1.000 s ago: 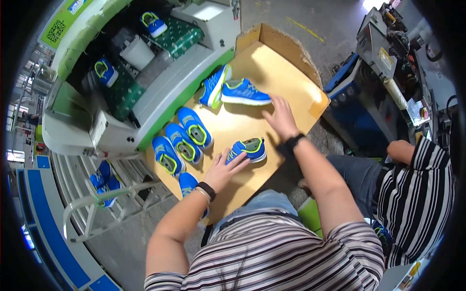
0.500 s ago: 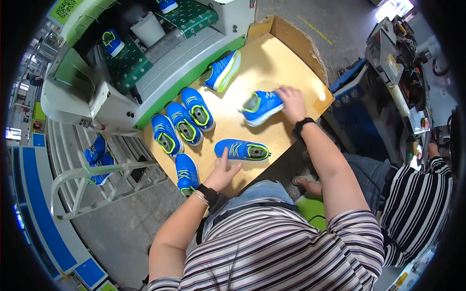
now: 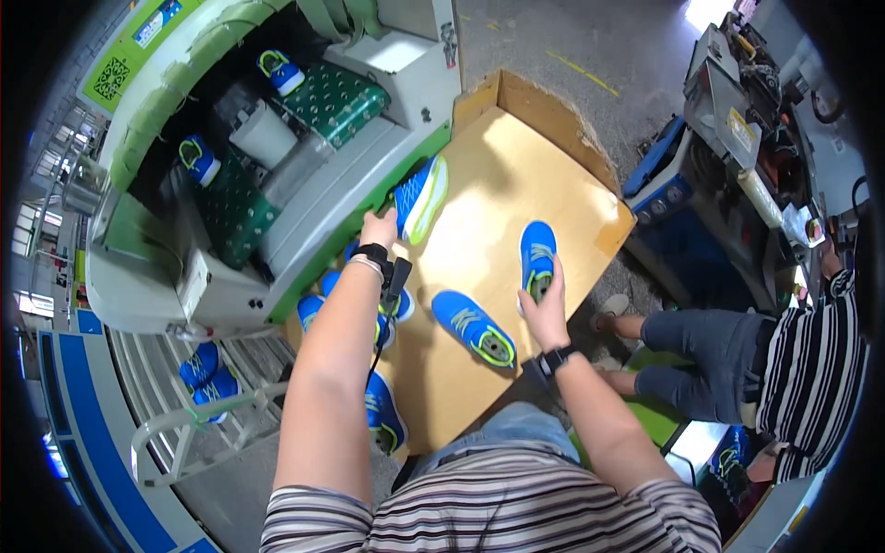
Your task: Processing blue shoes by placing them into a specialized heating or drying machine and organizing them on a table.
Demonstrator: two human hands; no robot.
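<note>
My left hand point(image 3: 379, 228) reaches forward and grips the heel of a blue shoe with a lime sole point(image 3: 420, 197) lying on its side at the far left edge of the wooden table point(image 3: 516, 166). My right hand point(image 3: 544, 309) holds the heel end of a second blue shoe point(image 3: 536, 255), upright on the table's right side. A third blue shoe point(image 3: 474, 327) lies loose on the table between my arms. More blue shoes point(image 3: 383, 415) sit along the near left edge, partly hidden under my left forearm.
A green and white machine point(image 3: 277, 184) with patterned green pads carrying blue shoes point(image 3: 281, 72) stands left of the table. Below it, a rack holds a blue shoe point(image 3: 205, 369). A seated person in a striped shirt point(image 3: 811, 369) is at the right, beside grey equipment point(image 3: 737, 111).
My left hand left the near shoe and stretched forward to the shoe at the far left edge. My right hand drew its shoe toward me and turned it lengthwise.
</note>
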